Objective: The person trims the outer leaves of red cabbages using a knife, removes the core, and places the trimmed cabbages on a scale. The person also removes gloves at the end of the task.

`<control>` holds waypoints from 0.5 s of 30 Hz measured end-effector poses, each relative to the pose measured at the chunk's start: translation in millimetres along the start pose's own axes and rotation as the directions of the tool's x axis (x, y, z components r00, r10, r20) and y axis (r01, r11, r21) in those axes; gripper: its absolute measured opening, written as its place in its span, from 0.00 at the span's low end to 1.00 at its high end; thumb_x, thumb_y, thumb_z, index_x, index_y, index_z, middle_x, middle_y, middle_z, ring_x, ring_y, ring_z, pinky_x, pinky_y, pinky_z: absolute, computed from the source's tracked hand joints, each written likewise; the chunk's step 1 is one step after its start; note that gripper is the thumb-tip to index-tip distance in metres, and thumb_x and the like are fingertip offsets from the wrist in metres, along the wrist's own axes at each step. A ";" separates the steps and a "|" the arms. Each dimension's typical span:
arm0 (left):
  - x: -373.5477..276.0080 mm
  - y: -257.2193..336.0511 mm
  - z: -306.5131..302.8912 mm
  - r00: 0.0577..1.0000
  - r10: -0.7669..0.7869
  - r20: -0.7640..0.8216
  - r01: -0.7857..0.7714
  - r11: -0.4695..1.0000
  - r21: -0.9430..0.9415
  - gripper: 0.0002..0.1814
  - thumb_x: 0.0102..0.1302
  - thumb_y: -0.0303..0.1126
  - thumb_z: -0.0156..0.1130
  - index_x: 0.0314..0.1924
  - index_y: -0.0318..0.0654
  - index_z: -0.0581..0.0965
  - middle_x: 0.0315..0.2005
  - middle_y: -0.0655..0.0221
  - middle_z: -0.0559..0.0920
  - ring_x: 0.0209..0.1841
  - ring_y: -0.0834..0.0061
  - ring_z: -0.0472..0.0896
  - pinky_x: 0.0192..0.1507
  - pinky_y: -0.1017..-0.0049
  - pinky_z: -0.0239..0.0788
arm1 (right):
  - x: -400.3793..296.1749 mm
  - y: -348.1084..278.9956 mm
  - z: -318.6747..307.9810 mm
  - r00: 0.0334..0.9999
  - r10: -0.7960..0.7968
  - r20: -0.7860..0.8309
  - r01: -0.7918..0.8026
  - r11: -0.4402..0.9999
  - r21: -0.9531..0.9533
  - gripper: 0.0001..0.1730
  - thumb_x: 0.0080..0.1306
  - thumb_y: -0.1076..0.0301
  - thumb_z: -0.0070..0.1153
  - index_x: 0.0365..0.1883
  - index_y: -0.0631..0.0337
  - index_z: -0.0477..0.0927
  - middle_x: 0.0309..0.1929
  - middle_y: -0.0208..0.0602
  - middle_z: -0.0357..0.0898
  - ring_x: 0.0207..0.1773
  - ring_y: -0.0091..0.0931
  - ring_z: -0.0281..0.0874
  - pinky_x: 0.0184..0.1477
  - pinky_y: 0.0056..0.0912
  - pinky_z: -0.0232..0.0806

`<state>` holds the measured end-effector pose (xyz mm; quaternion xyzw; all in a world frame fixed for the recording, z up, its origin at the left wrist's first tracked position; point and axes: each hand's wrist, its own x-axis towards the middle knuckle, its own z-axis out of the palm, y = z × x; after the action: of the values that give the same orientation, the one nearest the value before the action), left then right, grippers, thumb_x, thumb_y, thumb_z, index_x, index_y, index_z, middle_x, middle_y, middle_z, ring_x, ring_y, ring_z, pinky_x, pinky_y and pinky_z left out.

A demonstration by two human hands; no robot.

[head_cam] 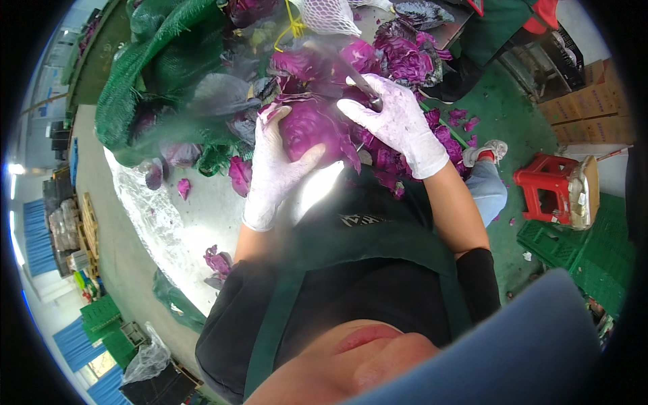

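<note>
My left hand [278,169], in a white glove, grips the near left side of a red cabbage head [315,129], thumb across its front. My right hand [397,119], gloved too, is at the cabbage's upper right. It is closed around a knife [357,78] whose blurred blade points up and left, over other cabbages. I cannot tell whether the blade touches any of them. Loose purple leaves [390,159] are heaped below my right hand. Further red cabbages [409,59] lie beyond, some with dark outer leaves.
A green mesh sack [119,106] and a white mesh bag [329,15] lie on the pale worktable [200,210]. Another person's leg [485,187] shows at right, near a red plastic stool [544,185], green crates [600,253] and cardboard boxes [590,104]. Leaf scraps [458,116] litter the floor.
</note>
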<state>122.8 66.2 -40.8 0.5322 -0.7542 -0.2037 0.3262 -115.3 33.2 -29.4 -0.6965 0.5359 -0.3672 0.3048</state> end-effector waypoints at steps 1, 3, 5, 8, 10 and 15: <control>-0.3 3.5 -1.8 0.999 0.033 0.015 -0.033 0.997 0.062 0.45 0.50 0.41 0.80 0.65 0.33 0.68 0.62 0.54 0.69 0.70 0.56 0.66 0.73 0.63 0.56 | 3.5 1.3 0.6 0.998 -0.059 0.012 0.060 0.995 -0.080 0.31 0.65 0.48 0.65 0.59 0.60 0.80 0.48 0.45 0.84 0.48 0.38 0.83 0.51 0.38 0.74; 0.7 11.4 -4.5 0.996 0.067 0.063 -0.075 0.988 0.135 0.49 0.49 0.42 0.79 0.69 0.34 0.65 0.65 0.50 0.69 0.69 0.51 0.66 0.71 0.58 0.57 | 8.3 -2.5 -2.2 0.991 0.020 0.135 0.000 0.989 -0.147 0.32 0.65 0.44 0.64 0.57 0.60 0.80 0.49 0.45 0.83 0.48 0.39 0.83 0.51 0.39 0.73; 0.4 15.9 -4.7 0.992 0.056 0.113 -0.080 0.971 0.224 0.53 0.49 0.45 0.77 0.71 0.32 0.63 0.65 0.47 0.68 0.67 0.47 0.67 0.69 0.56 0.59 | 13.6 -2.3 -1.2 0.965 0.104 0.239 -0.056 0.978 -0.200 0.33 0.64 0.42 0.63 0.56 0.60 0.81 0.49 0.46 0.83 0.47 0.40 0.82 0.52 0.40 0.73; 0.8 26.5 -6.8 0.983 0.054 0.177 -0.099 0.962 0.254 0.56 0.48 0.44 0.77 0.75 0.36 0.59 0.68 0.50 0.68 0.70 0.49 0.64 0.70 0.56 0.57 | 20.8 1.4 0.8 0.920 0.201 0.336 -0.116 0.960 -0.256 0.30 0.64 0.43 0.62 0.54 0.59 0.82 0.44 0.45 0.84 0.47 0.40 0.82 0.52 0.40 0.72; -1.3 45.3 -8.6 0.979 -0.001 0.202 -0.065 0.945 0.321 0.58 0.47 0.43 0.78 0.76 0.39 0.58 0.69 0.52 0.67 0.71 0.50 0.63 0.71 0.55 0.55 | 22.2 5.2 0.7 0.901 0.170 0.400 -0.085 0.972 -0.221 0.29 0.65 0.45 0.61 0.54 0.59 0.82 0.42 0.45 0.85 0.46 0.40 0.82 0.53 0.40 0.72; -9.9 53.1 4.9 0.977 0.089 0.191 -0.149 0.933 0.328 0.56 0.48 0.40 0.78 0.76 0.41 0.59 0.70 0.53 0.65 0.70 0.48 0.63 0.70 0.55 0.52 | 23.5 -14.6 -17.9 0.697 0.359 0.621 -0.400 0.913 -0.078 0.33 0.59 0.52 0.59 0.59 0.63 0.76 0.32 0.43 0.83 0.32 0.33 0.81 0.34 0.36 0.74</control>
<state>85.9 93.9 -12.2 0.5139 -0.8345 -0.0953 0.1742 -119.0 13.4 -3.3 -0.6424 0.5246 -0.0620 0.5553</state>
